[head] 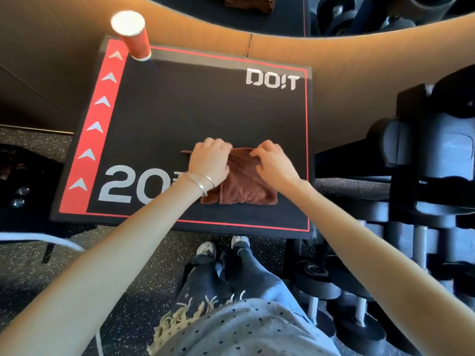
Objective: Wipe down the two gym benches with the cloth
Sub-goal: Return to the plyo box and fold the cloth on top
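Note:
A brown cloth (241, 183) lies folded on a black padded box (205, 111) with a red stripe and the marks "DO!T" and "20". My left hand (209, 161), with bangles on the wrist, holds the cloth's left part with curled fingers. At the cloth's upper right edge my right hand (272, 161) pinches the fabric. Both hands sit on top of the cloth near the box's front right.
A red paper cup (133, 37) stands on the box's far left corner. A rack of dark dumbbells (421, 160) fills the right side. A tan wall base (334, 55) runs behind the box. My feet stand on speckled rubber floor (144, 273).

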Available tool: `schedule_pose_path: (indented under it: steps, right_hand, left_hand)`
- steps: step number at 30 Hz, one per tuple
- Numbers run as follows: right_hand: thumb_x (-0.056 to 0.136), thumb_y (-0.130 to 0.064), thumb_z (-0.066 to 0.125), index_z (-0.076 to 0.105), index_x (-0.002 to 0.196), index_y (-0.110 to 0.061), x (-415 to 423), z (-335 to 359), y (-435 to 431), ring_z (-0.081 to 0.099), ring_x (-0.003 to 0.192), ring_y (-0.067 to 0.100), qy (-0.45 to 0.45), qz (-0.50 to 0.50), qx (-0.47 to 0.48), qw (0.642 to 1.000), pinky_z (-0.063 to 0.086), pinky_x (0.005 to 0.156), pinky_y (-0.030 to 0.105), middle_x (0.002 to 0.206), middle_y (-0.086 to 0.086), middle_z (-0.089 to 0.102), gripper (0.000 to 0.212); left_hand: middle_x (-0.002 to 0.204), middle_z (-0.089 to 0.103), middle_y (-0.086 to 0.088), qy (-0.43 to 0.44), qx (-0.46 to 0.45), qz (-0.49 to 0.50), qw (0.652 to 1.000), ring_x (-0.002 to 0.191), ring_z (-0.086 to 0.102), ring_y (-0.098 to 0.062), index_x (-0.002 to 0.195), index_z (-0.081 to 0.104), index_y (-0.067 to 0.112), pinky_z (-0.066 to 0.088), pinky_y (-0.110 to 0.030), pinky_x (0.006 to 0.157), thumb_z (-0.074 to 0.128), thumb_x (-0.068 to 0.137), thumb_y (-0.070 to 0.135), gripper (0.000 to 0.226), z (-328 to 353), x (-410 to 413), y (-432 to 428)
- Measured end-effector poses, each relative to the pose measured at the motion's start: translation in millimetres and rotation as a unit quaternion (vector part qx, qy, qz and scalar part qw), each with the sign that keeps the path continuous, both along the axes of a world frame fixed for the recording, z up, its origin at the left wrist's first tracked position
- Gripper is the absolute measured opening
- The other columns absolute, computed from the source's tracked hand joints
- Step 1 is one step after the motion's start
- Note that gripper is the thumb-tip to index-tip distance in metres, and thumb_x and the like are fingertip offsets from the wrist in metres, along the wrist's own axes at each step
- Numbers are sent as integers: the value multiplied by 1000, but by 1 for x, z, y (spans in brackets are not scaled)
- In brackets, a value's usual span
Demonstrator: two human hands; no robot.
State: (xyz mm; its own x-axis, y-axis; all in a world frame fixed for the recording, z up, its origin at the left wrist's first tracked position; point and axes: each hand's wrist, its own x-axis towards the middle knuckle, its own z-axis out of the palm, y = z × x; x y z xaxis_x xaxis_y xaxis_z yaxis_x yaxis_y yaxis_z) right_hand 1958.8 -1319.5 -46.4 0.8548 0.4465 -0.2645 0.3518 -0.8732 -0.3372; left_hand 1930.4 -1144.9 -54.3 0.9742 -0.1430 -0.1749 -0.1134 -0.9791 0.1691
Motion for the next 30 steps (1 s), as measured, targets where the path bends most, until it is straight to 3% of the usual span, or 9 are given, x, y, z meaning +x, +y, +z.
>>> schedule_pose_path:
  steps: [3, 5, 7, 14, 30]
  right_hand:
    - [94, -8, 48, 52, 133, -7, -33, -12, -5, 32, 133, 26, -22, 57, 8, 998, 36, 104, 34, 141, 12, 41, 39]
    - [99, -17, 45, 39, 142, -8, -49, -24, -11, 19, 143, 22, -4, 71, -21, 997, 28, 111, 31, 153, 10, 27, 44]
    - [101, -27, 40, 25, 147, -9, -57, -34, -18, 7, 146, 19, 7, 87, -63, 994, 24, 113, 30, 158, 8, 13, 52]
    - [102, -29, 36, 17, 149, -9, -58, -47, -17, 2, 146, 20, -25, 67, -101, 992, 39, 106, 32, 159, 9, 8, 55]
    - [100, -12, 41, 11, 150, -6, 62, -40, -40, -2, 146, 23, 12, -11, -114, 993, 33, 112, 42, 159, 9, 2, 58]
  left_hand:
    - [149, 36, -7, 39, -6, -93, 995, 138, 30, -24, 142, 38, 16, 23, -36, 112, 50, 91, 36, 55, -19, -38, -12]
    - [159, 11, -6, 70, 27, -102, 992, 147, 10, -21, 150, 17, 15, 14, -36, 117, 42, 96, 38, 63, -33, -56, -12]
    - [160, 0, -6, 71, 44, -97, 992, 148, 1, -20, 151, 7, 16, 11, -35, 118, 40, 97, 39, 67, -42, -61, -11]
    - [160, -1, -7, 86, 44, -125, 987, 148, 0, -22, 151, 5, 16, 13, -37, 118, 45, 95, 41, 73, -43, -39, -6]
    - [160, -6, -5, 121, 70, -129, 982, 147, -3, -21, 151, 2, 17, 12, -40, 118, 45, 97, 34, 71, -36, 96, -51]
